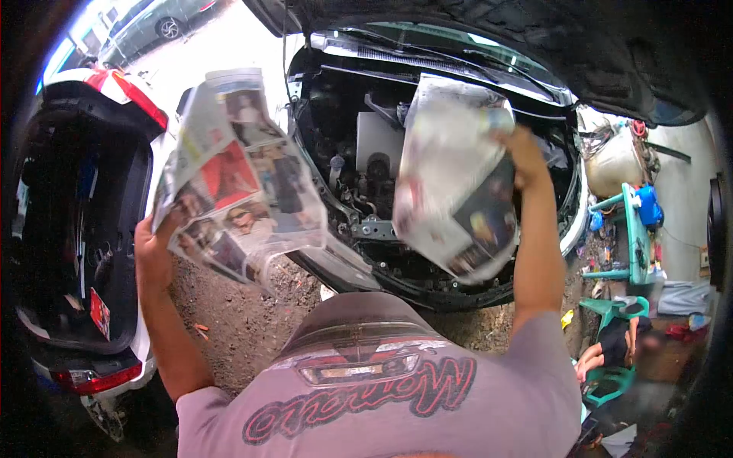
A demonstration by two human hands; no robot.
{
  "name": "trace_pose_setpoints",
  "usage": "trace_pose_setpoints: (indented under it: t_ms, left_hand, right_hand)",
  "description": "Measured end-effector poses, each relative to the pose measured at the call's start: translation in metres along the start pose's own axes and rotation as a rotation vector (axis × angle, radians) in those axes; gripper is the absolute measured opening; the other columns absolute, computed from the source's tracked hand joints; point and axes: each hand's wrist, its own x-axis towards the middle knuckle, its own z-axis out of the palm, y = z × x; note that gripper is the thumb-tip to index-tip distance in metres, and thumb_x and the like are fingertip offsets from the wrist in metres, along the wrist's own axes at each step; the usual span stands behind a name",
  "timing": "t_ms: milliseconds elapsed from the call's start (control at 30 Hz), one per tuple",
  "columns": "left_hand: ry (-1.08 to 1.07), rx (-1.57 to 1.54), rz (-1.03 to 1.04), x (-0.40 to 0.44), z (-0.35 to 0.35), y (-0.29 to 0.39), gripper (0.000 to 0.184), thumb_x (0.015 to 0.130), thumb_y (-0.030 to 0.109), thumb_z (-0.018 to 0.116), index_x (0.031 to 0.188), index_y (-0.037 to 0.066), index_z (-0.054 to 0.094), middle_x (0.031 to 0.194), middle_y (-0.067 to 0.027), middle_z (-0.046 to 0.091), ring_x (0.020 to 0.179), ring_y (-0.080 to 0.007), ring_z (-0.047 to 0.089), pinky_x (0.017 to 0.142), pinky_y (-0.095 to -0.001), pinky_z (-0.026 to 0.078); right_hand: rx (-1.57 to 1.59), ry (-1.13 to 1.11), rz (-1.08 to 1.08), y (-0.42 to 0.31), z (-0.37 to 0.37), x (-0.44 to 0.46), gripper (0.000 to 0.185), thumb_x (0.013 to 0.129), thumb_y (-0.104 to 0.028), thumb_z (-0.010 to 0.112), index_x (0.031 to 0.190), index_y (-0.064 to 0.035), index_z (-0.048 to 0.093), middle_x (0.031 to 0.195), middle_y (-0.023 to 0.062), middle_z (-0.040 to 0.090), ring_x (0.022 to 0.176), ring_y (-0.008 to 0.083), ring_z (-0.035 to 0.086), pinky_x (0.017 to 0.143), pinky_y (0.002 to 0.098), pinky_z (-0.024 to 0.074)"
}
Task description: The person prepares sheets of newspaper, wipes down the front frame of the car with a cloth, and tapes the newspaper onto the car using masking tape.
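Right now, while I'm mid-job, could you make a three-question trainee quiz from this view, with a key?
1. Multiple choice: what does the left hand hold?
A) A wrench
B) Newspaper
C) A bottle
2. True or false: the hood is raised.
3. Short answer: which of the two hands has the newspaper that covers more of the engine bay in this view?
Key: 1 B; 2 true; 3 the right hand.

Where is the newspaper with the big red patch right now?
In the head view, that newspaper is left of centre, in the left hand, between the white car and the car with its hood up.
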Motion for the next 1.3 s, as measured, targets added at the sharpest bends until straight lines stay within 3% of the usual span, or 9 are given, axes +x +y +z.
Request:
trace_pose_setpoints:
  t_ms: [133, 233, 333, 400, 433, 700, 933, 1067, 1300]
  left_hand:
    - [0.168, 0.177, 0.002, -0.039, -0.032, 0.013, 0.032, 0.101, 0.032, 0.075, 0.116, 0.003, 0.074, 0.094, 0.001, 0.072, 0.075, -0.0073, 0.061, 0.068, -0.0254, 0.048]
    - [0.281, 0.341, -0.047, -0.078, -0.035, 0.03, 0.035, 0.103, 0.036, 0.073, 0.115, 0.003, 0.074, 0.093, 0.0015, 0.071, 0.07, -0.0076, 0.059, 0.063, -0.027, 0.047]
    - [0.224, 0.294, -0.146, -0.111, -0.048, 0.032, 0.037, 0.102, 0.037, 0.073, 0.115, 0.003, 0.074, 0.092, 0.0015, 0.071, 0.069, -0.008, 0.06, 0.064, -0.0273, 0.047]
    - [0.272, 0.333, -0.14, -0.132, -0.042, 0.036, 0.036, 0.102, 0.037, 0.073, 0.114, 0.003, 0.074, 0.089, 0.0014, 0.07, 0.069, -0.0086, 0.06, 0.063, -0.0276, 0.047]
    - [0.296, 0.329, -0.19, -0.14, -0.04, 0.043, 0.034, 0.102, 0.034, 0.074, 0.115, 0.002, 0.074, 0.09, 0.0008, 0.071, 0.07, -0.009, 0.062, 0.064, -0.0275, 0.048]
    - [0.203, 0.262, -0.245, -0.145, -0.034, 0.055, 0.032, 0.102, 0.028, 0.074, 0.117, 0.0, 0.074, 0.097, -0.0004, 0.073, 0.082, -0.0091, 0.065, 0.069, -0.0264, 0.05]
    - [0.171, 0.192, -0.132, -0.113, -0.033, 0.039, 0.026, 0.101, 0.03, 0.075, 0.103, 0.004, 0.075, 0.087, 0.0023, 0.071, 0.07, -0.0068, 0.063, 0.062, -0.025, 0.049]
    - [0.078, -0.001, -0.162, -0.088, -0.037, 0.036, 0.025, 0.099, 0.029, 0.076, 0.101, 0.004, 0.074, 0.085, -0.0024, 0.073, 0.06, -0.0121, 0.066, 0.053, -0.027, 0.051]
    - [-0.126, -0.137, -0.164, -0.041, -0.052, 0.012, 0.028, 0.096, 0.028, 0.079, 0.106, 0.002, 0.074, 0.087, -0.0021, 0.073, 0.062, -0.0122, 0.068, 0.055, -0.03, 0.057]
  right_hand:
    - [0.527, 0.255, -0.043, 0.018, -0.054, 0.117, 0.045, 0.091, -0.022, 0.079, 0.132, -0.008, 0.07, 0.134, 0.0146, 0.07, 0.118, 0.0271, 0.068, 0.096, 0.0421, 0.0551]
    - [-0.363, 0.477, -0.406, 0.105, -0.102, 0.215, 0.041, 0.095, -0.021, 0.075, 0.134, -0.0133, 0.069, 0.136, 0.0148, 0.07, 0.123, 0.031, 0.068, 0.101, 0.0446, 0.0542]
    - [-0.194, 0.681, -0.54, 0.167, -0.097, 0.267, 0.041, 0.098, -0.023, 0.07, 0.139, -0.0155, 0.068, 0.14, 0.0164, 0.068, 0.129, 0.0329, 0.066, 0.103, 0.0429, 0.0552]
    - [-1.465, 0.505, 0.231, 0.17, -0.094, 0.271, 0.042, 0.098, -0.025, 0.069, 0.139, -0.0148, 0.068, 0.135, 0.0174, 0.071, 0.129, 0.0336, 0.067, 0.104, 0.0441, 0.0556]
    - [-0.92, 0.844, 0.274, 0.187, -0.081, 0.275, 0.041, 0.1, -0.029, 0.066, 0.136, -0.0104, 0.068, 0.127, 0.0168, 0.075, 0.124, 0.0353, 0.069, 0.1, 0.0484, 0.0565]
    - [-1.451, 0.339, -0.051, 0.201, -0.106, 0.224, 0.052, 0.1, -0.037, 0.066, 0.138, -0.0017, 0.065, 0.127, 0.02, 0.069, 0.114, 0.0319, 0.07, 0.092, 0.0483, 0.0544]
    - [-0.075, 0.179, 0.165, 0.151, 0.014, 0.136, 0.041, 0.092, -0.036, 0.08, 0.118, -0.0064, 0.068, 0.08, 0.0051, 0.06, 0.064, 0.0145, 0.064, 0.053, 0.0257, 0.0448]
    - [-0.088, -0.478, -0.057, 0.046, 0.191, -0.028, 0.055, 0.098, -0.033, 0.076, 0.142, -0.0055, 0.06, 0.124, 0.0123, 0.069, 0.111, 0.0227, 0.069, 0.09, 0.0375, 0.0596]
    - [0.715, -0.839, 0.434, 0.026, 0.323, -0.04, 0.07, 0.1, -0.036, 0.073, 0.15, 0.0037, 0.044, 0.14, 0.0207, 0.06, 0.121, 0.0255, 0.063, 0.09, 0.0418, 0.0583]
